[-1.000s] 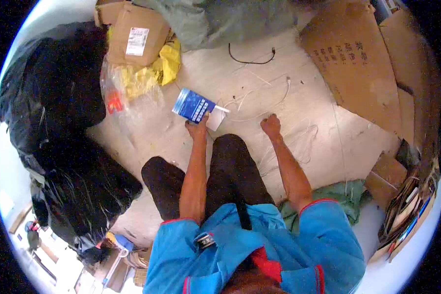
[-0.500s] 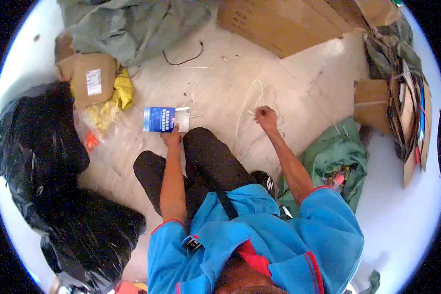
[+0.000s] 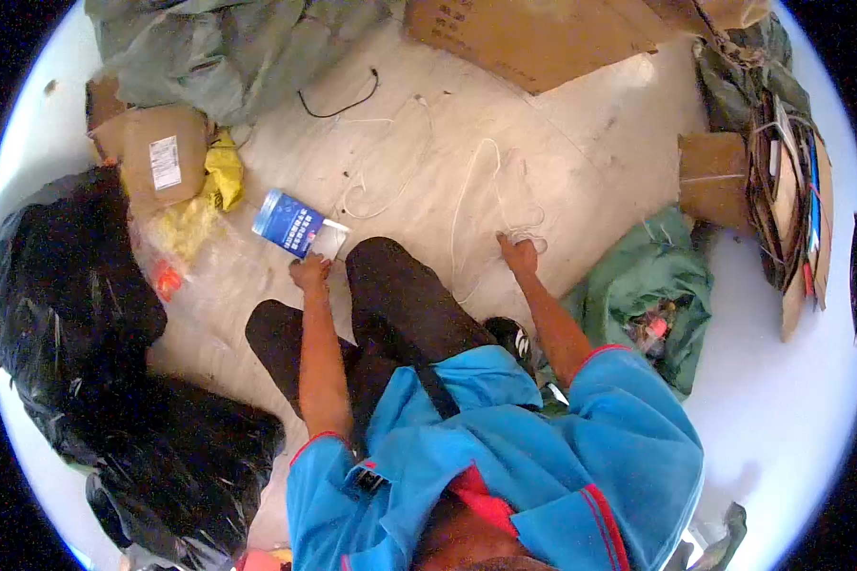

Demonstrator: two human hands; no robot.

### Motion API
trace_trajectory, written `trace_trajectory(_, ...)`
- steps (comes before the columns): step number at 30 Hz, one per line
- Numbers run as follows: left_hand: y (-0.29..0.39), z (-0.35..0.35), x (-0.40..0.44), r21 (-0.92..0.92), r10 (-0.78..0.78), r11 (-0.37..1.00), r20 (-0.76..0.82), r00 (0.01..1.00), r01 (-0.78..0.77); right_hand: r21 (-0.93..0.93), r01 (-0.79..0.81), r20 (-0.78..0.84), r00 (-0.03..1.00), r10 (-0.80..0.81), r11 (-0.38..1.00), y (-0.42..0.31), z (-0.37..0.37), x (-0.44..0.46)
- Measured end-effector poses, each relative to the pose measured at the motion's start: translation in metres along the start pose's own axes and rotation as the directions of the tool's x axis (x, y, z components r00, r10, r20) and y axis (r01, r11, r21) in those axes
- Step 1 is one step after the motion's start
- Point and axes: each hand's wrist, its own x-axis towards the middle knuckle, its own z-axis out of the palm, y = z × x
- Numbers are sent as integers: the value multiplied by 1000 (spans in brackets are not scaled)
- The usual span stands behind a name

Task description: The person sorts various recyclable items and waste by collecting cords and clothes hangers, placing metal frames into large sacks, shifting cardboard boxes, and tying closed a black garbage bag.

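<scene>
A blue-and-white printed package (image 3: 290, 225) is tilted in front of my left knee, its white end toward the lower right. My left hand (image 3: 311, 270) is closed on the lower edge of that white end; the fingers beneath are hidden. To the right, my right hand (image 3: 518, 255) is low over the floor, its fingers closed on a thin white cord (image 3: 529, 235) looped at the fingertips. More of the cord runs in a long loose loop across the floor between my hands.
Black plastic bags (image 3: 76, 295) fill the left side. A taped cardboard box (image 3: 166, 143) and yellow plastic (image 3: 224, 169) lie beyond them. At right are a green sack (image 3: 643, 276) and stacked flattened cardboard (image 3: 781, 209). A black cable (image 3: 339, 110) lies on the floor (image 3: 581, 162).
The package has turned clockwise and shifted slightly left with my left hand. My right hand has come lower and nearer to me, with cord loops now spread at its fingertips.
</scene>
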Motion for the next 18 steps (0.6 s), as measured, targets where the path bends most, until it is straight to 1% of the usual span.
trace_trajectory(2, 11, -3, -1, -38, 6, 999, 25, 1000, -5, -31, 25, -207, 978, -31, 999, -9, 13, 6)
trace_trajectory(3, 38, 16, -44, 36, 6, 999, -64, 998, -4, -126, 39, -339, 937, -80, 991, -11, 20, 6)
trace_trajectory(4, 55, 26, -71, 111, 10, 994, -152, 988, 7, -121, 42, -338, 938, -81, 992, -3, 30, 10)
trace_trajectory(5, 42, 12, -54, 103, 51, 993, -11, 999, -50, -61, 29, -301, 953, -46, 998, 8, 40, 18)
trace_trajectory(6, 53, 19, -64, 97, 59, 994, -12, 998, -57, 0, 16, -263, 965, -15, 1000, 13, 44, 26)
trace_trajectory(7, 70, 33, -88, 206, 80, 977, -121, 989, -53, 6, 25, -265, 964, -22, 1000, 8, 38, 27)
trace_trajectory(8, 82, 40, -101, 314, 109, 949, -227, 968, -33, 32, 57, -220, 974, -49, 998, 2, 29, 24)
trace_trajectory(9, 77, 37, -93, 251, 53, 968, -231, 971, 7, 57, 87, -172, 982, -76, 995, -2, 24, 22)
trace_trajectory(10, 59, 34, -72, 248, 53, 969, -238, 970, 8, 56, 92, -168, 982, -82, 994, 0, 23, 24)
trace_trajectory(11, 34, 27, -45, 348, 169, 936, -289, 942, -61, 343, 113, -152, 986, -63, 933, 3, 23, 24)
trace_trajectory(12, 21, 19, -31, 450, 285, 885, -324, 902, -118, 601, 115, -129, 991, -46, 791, 3, 25, 21)
trace_trajectory(13, 72, 39, -98, 663, 362, 747, -337, 869, -54, 815, -15, -3, 1000, 29, 579, -19, 9, 7)
trace_trajectory(14, 89, 47, -124, 663, 364, 747, -347, 864, -49, 815, -20, 8, 1000, 23, 579, -29, -5, 0)
trace_trajectory(15, 99, 50, -142, 721, 536, 670, -305, 787, -177, 780, -59, 59, 998, 21, 623, -34, -15, -5)
trace_trajectory(16, 103, 54, -147, 769, 690, 567, -248, 680, -296, 744, -89, 104, 994, 17, 663, -35, -18, -5)
trace_trajectory(17, 102, 57, -143, 767, 696, 568, -255, 672, -298, 805, -103, 136, 991, -14, 584, -36, -20, -6)
trace_trajectory(18, 96, 59, -137, 719, 765, 467, -36, 643, -515, 806, -100, 140, 990, -24, 584, -37, -21, -8)
